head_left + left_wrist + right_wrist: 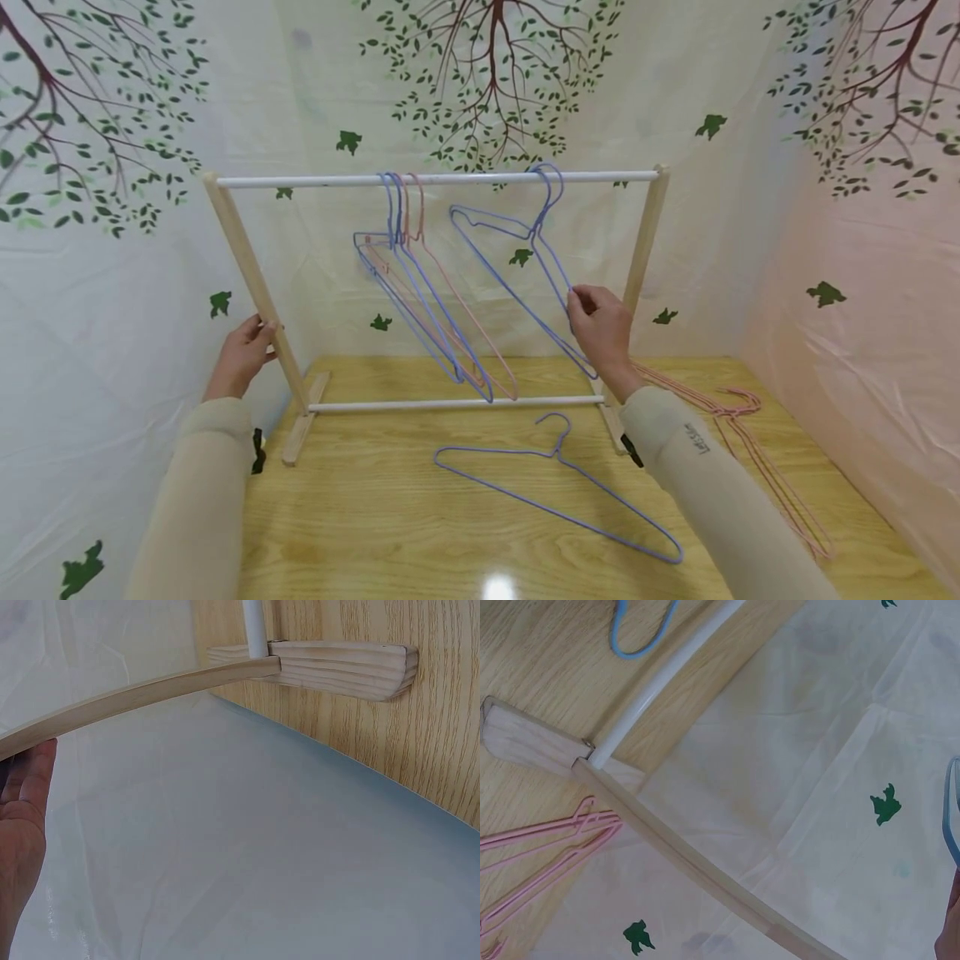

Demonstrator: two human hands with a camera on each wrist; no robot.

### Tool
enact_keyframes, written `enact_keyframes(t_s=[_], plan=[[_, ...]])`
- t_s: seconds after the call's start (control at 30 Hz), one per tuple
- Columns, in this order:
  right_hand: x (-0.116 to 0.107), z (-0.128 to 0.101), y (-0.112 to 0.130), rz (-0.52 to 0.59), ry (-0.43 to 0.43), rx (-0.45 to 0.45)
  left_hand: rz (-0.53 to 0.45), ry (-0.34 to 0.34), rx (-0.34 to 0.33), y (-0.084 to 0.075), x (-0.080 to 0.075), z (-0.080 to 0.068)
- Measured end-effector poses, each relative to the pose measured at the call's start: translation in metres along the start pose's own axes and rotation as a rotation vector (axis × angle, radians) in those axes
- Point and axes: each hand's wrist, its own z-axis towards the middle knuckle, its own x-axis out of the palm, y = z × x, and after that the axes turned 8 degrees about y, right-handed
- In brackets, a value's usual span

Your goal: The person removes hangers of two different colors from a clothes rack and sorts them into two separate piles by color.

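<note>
My left hand (243, 354) grips the left wooden post (242, 250) of a small clothes rack about halfway up, thumb in front and fingers behind it. In the left wrist view the fingers (36, 776) lie against the post's underside. My right hand (606, 329) pinches the sloping shoulder of a blue hanger, one of two blue hangers (533, 234) hooked together on the right part of the white top rail (480, 179). Left of them, several blue and pink hangers (397, 239) hang in a bunch from the same rail.
A single blue hanger (557, 453) lies flat on the wood-grain table (360, 517) in front of the rack. Several pink hangers (738, 410) lie heaped at the right, beside the rack's foot. The white lower bar (405, 406) joins the posts, and a leaf-printed sheet (315, 108) stands behind.
</note>
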Motion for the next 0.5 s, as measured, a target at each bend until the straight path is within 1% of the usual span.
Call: enact_keyframes(t_s=[0.2, 0.3, 0.5], plan=[[-0.006, 0.0, -0.003, -0.018, 0.035, 0.002, 0.001, 0.0, 0.01, -0.001, 0.0, 0.0], [-0.009, 0.001, -0.004, -0.023, 0.066, 0.01, 0.0, -0.008, 0.007, -0.002, 0.0, 0.001], [-0.017, 0.002, -0.002, -0.029, 0.133, 0.06, 0.012, -0.016, -0.006, -0.002, 0.0, 0.002]])
